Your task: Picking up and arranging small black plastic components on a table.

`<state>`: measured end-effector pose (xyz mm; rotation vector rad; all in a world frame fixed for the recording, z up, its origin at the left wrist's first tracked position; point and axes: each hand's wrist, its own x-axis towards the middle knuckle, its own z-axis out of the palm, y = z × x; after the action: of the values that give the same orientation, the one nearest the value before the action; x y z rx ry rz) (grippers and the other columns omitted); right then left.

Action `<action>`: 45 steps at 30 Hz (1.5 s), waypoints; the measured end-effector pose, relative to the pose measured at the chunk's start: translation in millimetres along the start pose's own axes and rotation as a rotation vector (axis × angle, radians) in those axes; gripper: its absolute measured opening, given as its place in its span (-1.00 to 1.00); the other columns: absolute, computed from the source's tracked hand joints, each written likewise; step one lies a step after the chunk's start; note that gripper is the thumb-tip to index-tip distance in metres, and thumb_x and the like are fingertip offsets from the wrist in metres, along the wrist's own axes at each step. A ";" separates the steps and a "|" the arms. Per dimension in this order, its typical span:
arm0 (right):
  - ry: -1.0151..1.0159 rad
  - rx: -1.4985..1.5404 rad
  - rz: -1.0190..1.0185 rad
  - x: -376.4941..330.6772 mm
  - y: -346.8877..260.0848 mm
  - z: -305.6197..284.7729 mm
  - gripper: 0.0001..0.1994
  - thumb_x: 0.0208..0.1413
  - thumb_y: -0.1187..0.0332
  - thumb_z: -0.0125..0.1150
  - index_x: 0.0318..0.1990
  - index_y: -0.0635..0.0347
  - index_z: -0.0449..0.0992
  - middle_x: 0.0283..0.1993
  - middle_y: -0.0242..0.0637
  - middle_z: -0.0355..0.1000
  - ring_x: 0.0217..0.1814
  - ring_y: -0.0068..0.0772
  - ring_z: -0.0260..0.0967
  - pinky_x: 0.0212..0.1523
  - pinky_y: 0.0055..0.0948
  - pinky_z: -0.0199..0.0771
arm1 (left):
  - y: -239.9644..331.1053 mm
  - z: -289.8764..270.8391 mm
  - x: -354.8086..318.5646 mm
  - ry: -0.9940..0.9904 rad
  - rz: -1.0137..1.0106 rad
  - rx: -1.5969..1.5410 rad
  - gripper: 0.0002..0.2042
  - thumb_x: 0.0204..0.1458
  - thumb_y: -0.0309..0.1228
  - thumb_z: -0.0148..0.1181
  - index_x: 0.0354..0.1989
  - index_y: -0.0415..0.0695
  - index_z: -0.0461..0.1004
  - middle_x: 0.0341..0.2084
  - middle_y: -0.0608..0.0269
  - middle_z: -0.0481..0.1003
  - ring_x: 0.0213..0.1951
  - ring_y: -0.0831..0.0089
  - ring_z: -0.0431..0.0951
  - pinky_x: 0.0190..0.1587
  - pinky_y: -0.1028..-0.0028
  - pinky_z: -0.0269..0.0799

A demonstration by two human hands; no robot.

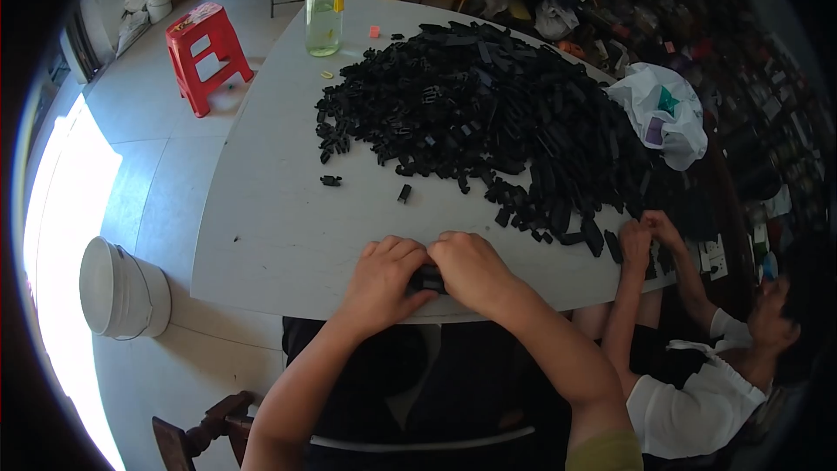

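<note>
Close to the near edge of a pale table [270, 209], my two hands meet around a small black plastic piece [428, 279]. My left hand [384, 283] has its fingers curled over the piece's left side, with the thumb along the near side. My right hand [471, 269] is closed on its right end. The fingers hide most of the piece, so its exact shape cannot be made out. Beyond my hands lie two loose black plastic parts [404, 194], in front of a large heap of black plastic parts [488, 105].
A co-worker [697, 375] sits at the right, both hands by the heap's edge. On the table stand a green-lidded water jug [323, 17] and a white plastic bag [667, 113]. A red stool [207, 52] and a white bucket [122, 288] are on the floor at left.
</note>
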<state>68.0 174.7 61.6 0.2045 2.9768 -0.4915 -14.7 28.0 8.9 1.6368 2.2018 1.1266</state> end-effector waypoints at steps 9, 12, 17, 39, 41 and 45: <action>0.242 0.160 0.153 21.2 47.3 -29.9 -0.87 0.09 0.38 0.21 -0.37 0.26 0.57 -0.33 -0.20 0.52 -0.29 -0.19 0.49 -0.24 -0.32 0.49 | -5.3 2.4 -3.2 0.029 0.021 0.029 -0.62 -0.23 -0.33 0.41 -0.16 0.00 0.51 -0.17 0.35 0.47 -0.02 0.32 0.40 0.01 0.33 0.23; 0.504 -0.045 0.269 36.1 102.7 -25.4 -0.89 0.09 0.41 0.19 -0.29 0.24 0.55 -0.33 -0.23 0.50 -0.27 -0.17 0.49 -0.22 -0.30 0.49 | -1.7 2.6 5.6 0.016 0.039 0.018 -0.63 -0.22 -0.33 0.41 -0.16 0.01 0.51 -0.18 0.37 0.47 -0.02 0.32 0.40 0.02 0.33 0.23; 0.580 -0.433 0.338 53.9 135.7 -17.4 -0.84 -0.04 0.63 0.15 -0.27 0.22 0.48 -0.25 -0.11 0.45 -0.26 -0.12 0.51 -0.26 -0.26 0.56 | -3.6 1.7 0.3 0.023 0.014 0.015 -0.64 -0.22 -0.33 0.41 -0.17 0.02 0.52 -0.20 0.39 0.47 -0.04 0.33 0.41 0.02 0.33 0.24; 0.336 -0.315 0.432 20.6 157.9 -24.5 -0.77 0.02 0.44 0.28 -0.12 0.14 0.55 -0.09 -0.25 0.46 0.05 -0.17 0.38 0.01 -0.26 0.49 | -4.1 2.2 1.2 0.032 0.021 0.006 -0.64 -0.24 -0.34 0.43 -0.18 0.02 0.52 -0.24 0.38 0.48 -0.08 0.31 0.42 0.00 0.32 0.24; 0.441 -0.282 0.413 17.7 157.7 -26.9 -0.82 0.06 0.40 0.26 -0.16 0.17 0.56 -0.14 -0.26 0.47 0.00 -0.18 0.40 -0.04 -0.27 0.51 | -2.6 2.1 2.4 0.024 0.016 -0.002 -0.64 -0.24 -0.34 0.43 -0.19 0.02 0.52 -0.24 0.38 0.48 -0.07 0.31 0.42 -0.01 0.32 0.24; 0.640 -0.132 0.324 7.3 137.1 -26.3 -0.87 0.11 0.41 0.21 -0.26 0.26 0.59 -0.28 -0.22 0.48 -0.25 -0.15 0.46 -0.23 -0.30 0.46 | -3.0 0.5 0.8 0.031 0.016 0.008 -0.62 -0.24 -0.34 0.43 -0.17 0.03 0.52 -0.26 0.39 0.48 -0.07 0.31 0.42 -0.02 0.32 0.24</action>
<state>79.2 312.8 42.8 0.9794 3.4478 -0.2118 -17.0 28.7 6.9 1.6545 2.2182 1.1566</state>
